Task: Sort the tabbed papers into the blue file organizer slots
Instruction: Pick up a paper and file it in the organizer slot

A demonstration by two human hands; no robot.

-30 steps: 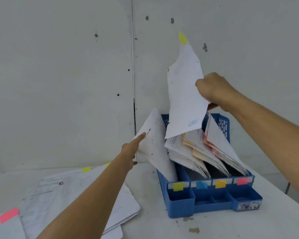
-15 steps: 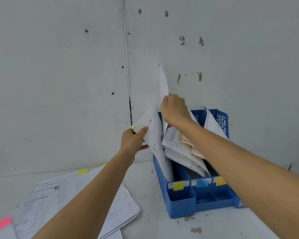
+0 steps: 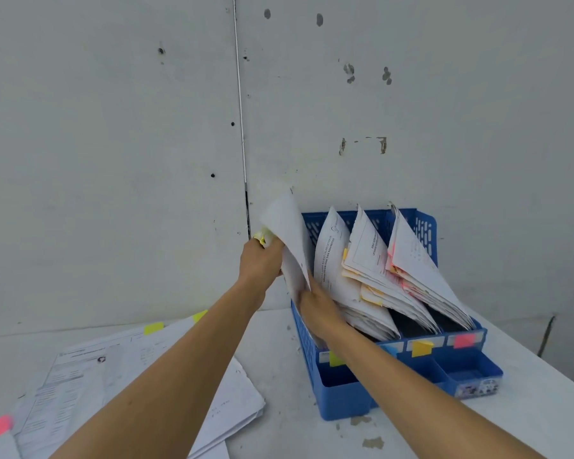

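Observation:
The blue file organizer (image 3: 471, 376) stands on the white table against the wall, its slots marked yellow, blue, orange and pink. Leaning papers fill the slots. My left hand (image 3: 258, 263) grips the top corner of the yellow-tabbed papers (image 3: 287, 223) in the leftmost slot. Lower down, my right hand (image 3: 318, 309) reaches into that same slot, its fingers closed on the lower edge of those sheets. A pile of tabbed papers (image 3: 120, 376) lies flat on the table to the left, showing yellow tabs and one pink tab.
A grey wall (image 3: 113, 127) rises directly behind the organizer. The table's right edge (image 3: 544, 362) runs close past the organizer. Small front trays of the organizer (image 3: 338, 389) face me.
My right hand has come down from high above the organizer into the leftmost slot, carrying the yellow-tabbed sheet in. My left hand closed on that slot's paper tops.

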